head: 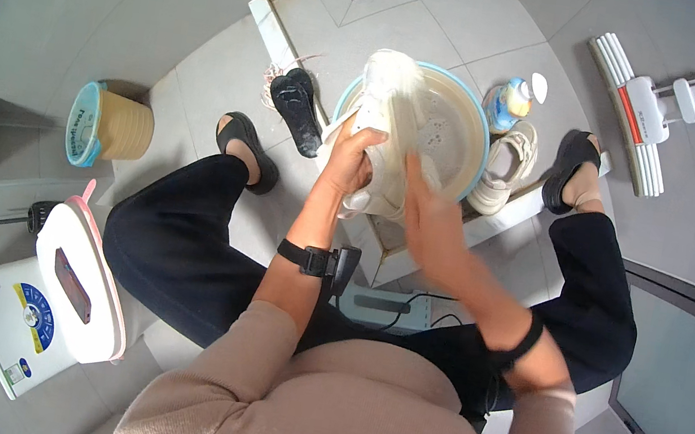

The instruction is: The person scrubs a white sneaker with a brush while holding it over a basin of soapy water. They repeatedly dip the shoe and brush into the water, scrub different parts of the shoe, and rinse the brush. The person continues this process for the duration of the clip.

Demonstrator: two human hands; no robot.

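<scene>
A wet-looking white shoe (387, 104) is held over the rim of a round basin (483, 144) with a light-blue edge. My left hand (351, 162) grips the shoe at its opening, thumb on top. Cloudy water (446, 134) with some bubbles fills part of the basin. My right hand (425, 209) is blurred along the shoe's right side; whether it holds anything is hidden by the blur. Right of the basin, a second pale shoe (504, 167) without laces leans by the marble curb.
A blue-and-yellow bottle (508, 105) stands beyond the second shoe. Black insoles (296, 110) and laces (271, 83) lie left of the basin. A yellowish bucket (123, 127) is at left, a phone (72, 286) on the toilet lid (89, 319), and a mop head (640, 110) at right.
</scene>
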